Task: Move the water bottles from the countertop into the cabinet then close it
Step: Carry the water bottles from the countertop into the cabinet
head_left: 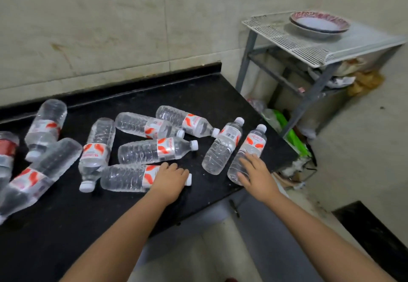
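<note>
Several clear water bottles with red-and-white labels lie on their sides on the black countertop (66, 226). My left hand (170, 180) is laid over the neck end of the nearest bottle (123, 178), fingers curled on it. My right hand (256, 171) covers the base half of the rightmost bottle (254, 144), close to the counter's right edge. Both bottles still lie on the counter. Beside it lies another bottle (223, 147), and several more (154, 149) spread to the left. A grey cabinet door (265, 237) with a dark handle (234, 208) shows below the counter edge.
A metal rack (309, 47) stands right of the counter with stacked bowls (320, 23) on its wire top and bags and clutter on its lower shelves. A tiled wall runs behind the counter. A second black surface (375, 237) sits at the lower right.
</note>
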`<act>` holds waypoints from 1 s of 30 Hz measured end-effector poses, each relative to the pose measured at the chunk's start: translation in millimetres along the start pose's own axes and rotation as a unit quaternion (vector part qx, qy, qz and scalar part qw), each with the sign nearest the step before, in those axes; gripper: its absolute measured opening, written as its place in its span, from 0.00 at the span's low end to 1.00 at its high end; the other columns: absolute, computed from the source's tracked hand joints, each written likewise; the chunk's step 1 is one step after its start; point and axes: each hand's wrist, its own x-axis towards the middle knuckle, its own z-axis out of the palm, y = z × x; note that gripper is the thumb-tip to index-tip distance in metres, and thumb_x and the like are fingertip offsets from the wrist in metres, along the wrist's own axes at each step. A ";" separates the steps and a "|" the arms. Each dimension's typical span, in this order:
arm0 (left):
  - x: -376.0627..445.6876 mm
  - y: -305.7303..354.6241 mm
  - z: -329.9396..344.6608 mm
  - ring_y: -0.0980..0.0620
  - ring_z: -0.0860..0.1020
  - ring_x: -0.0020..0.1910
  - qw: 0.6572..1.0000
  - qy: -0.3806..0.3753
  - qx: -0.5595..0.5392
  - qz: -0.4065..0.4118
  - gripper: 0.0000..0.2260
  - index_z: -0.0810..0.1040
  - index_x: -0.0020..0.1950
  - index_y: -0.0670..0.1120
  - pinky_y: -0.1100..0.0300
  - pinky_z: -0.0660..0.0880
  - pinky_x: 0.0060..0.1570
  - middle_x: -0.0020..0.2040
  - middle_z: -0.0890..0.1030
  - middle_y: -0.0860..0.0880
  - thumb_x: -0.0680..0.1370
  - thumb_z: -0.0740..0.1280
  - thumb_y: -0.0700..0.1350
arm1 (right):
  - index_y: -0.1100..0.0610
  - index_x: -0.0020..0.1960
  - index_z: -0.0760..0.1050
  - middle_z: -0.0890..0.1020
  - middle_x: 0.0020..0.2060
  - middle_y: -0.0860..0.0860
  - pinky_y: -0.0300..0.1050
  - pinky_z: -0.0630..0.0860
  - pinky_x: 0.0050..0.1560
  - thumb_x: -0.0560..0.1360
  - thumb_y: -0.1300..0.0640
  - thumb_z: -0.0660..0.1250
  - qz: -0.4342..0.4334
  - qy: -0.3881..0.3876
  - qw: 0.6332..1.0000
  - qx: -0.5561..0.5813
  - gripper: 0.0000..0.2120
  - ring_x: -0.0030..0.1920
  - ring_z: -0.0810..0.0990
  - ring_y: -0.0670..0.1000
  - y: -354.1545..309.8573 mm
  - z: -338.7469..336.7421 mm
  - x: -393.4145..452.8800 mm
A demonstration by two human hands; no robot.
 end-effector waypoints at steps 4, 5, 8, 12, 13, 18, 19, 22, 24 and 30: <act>7.9 -4.1 -1.4 0.44 0.68 0.67 1.000 -0.003 0.015 0.026 0.22 0.60 0.74 0.42 0.53 0.62 0.65 0.68 0.72 0.46 0.82 0.56 0.48 | 0.66 0.54 0.80 0.82 0.55 0.63 0.51 0.74 0.60 0.72 0.42 0.52 0.000 0.060 0.997 0.038 0.31 0.56 0.80 0.62 6.1 -22.6 10.4; 8.2 -3.9 -2.4 0.45 0.68 0.67 1.000 -0.004 0.019 0.025 0.22 0.61 0.74 0.43 0.54 0.62 0.65 0.68 0.72 0.46 0.82 0.56 0.50 | 0.66 0.54 0.79 0.83 0.53 0.63 0.49 0.73 0.57 0.74 0.46 0.56 0.009 0.060 0.997 0.042 0.26 0.54 0.80 0.61 9.5 -31.6 18.5; 11.0 -1.7 -3.8 0.46 0.68 0.67 0.999 -0.006 0.028 0.015 0.19 0.67 0.69 0.44 0.54 0.63 0.64 0.66 0.74 0.47 0.81 0.58 0.52 | 0.64 0.57 0.79 0.82 0.54 0.64 0.50 0.73 0.54 0.76 0.55 0.63 0.058 0.100 0.992 0.044 0.16 0.54 0.79 0.63 24.0 -53.8 57.7; 13.5 0.9 -9.2 0.46 0.67 0.67 0.999 -0.010 0.045 0.020 0.20 0.67 0.69 0.45 0.54 0.66 0.62 0.65 0.73 0.47 0.80 0.58 0.52 | 0.63 0.61 0.74 0.77 0.60 0.65 0.53 0.73 0.60 0.76 0.48 0.62 0.198 0.091 0.976 0.022 0.21 0.62 0.74 0.64 46.4 -64.2 118.1; 14.6 1.9 -9.8 0.46 0.67 0.67 0.998 -0.014 0.048 0.028 0.21 0.64 0.72 0.46 0.54 0.66 0.61 0.65 0.73 0.47 0.81 0.57 0.52 | 0.62 0.64 0.71 0.76 0.62 0.64 0.53 0.72 0.62 0.77 0.45 0.60 0.230 0.061 0.971 0.018 0.24 0.64 0.73 0.63 51.0 -63.9 129.8; 25.7 16.1 -18.8 0.43 0.66 0.65 0.989 -0.094 0.099 0.058 0.17 0.65 0.70 0.42 0.52 0.67 0.59 0.63 0.74 0.43 0.81 0.55 0.40 | 0.61 0.64 0.72 0.75 0.65 0.60 0.52 0.71 0.66 0.74 0.47 0.64 0.284 -0.024 0.954 0.091 0.23 0.64 0.74 0.60 64.8 -61.5 161.3; 27.0 18.5 -22.8 0.42 0.67 0.65 0.989 -0.102 0.099 0.052 0.16 0.66 0.69 0.42 0.52 0.67 0.58 0.63 0.75 0.42 0.81 0.55 0.39 | 0.61 0.62 0.74 0.77 0.63 0.60 0.50 0.72 0.63 0.74 0.49 0.65 0.285 -0.026 0.953 0.102 0.21 0.62 0.76 0.60 65.7 -62.8 161.8; 21.2 18.0 -33.2 0.42 0.73 0.59 0.993 -0.070 0.085 0.031 0.15 0.72 0.64 0.40 0.52 0.72 0.53 0.56 0.79 0.41 0.77 0.64 0.41 | 0.63 0.59 0.75 0.79 0.59 0.61 0.47 0.75 0.53 0.72 0.54 0.66 0.268 -0.005 0.956 0.122 0.18 0.58 0.78 0.60 66.9 -72.2 158.2; 11.1 12.5 -43.0 0.44 0.81 0.39 0.995 0.009 0.097 0.007 0.19 0.82 0.44 0.41 0.57 0.78 0.34 0.35 0.83 0.44 0.56 0.80 0.45 | 0.62 0.57 0.76 0.79 0.58 0.62 0.47 0.75 0.52 0.73 0.56 0.66 0.226 0.028 0.964 0.139 0.16 0.58 0.78 0.61 61.6 -83.2 150.3; -36.7 6.5 -57.3 0.47 0.78 0.22 0.984 0.128 0.067 -0.108 0.28 0.83 0.33 0.41 0.66 0.70 0.16 0.25 0.81 0.46 0.34 0.81 0.40 | 0.61 0.54 0.77 0.81 0.55 0.59 0.49 0.74 0.55 0.72 0.57 0.71 0.034 0.086 0.983 0.161 0.13 0.56 0.78 0.59 10.1 -135.6 83.8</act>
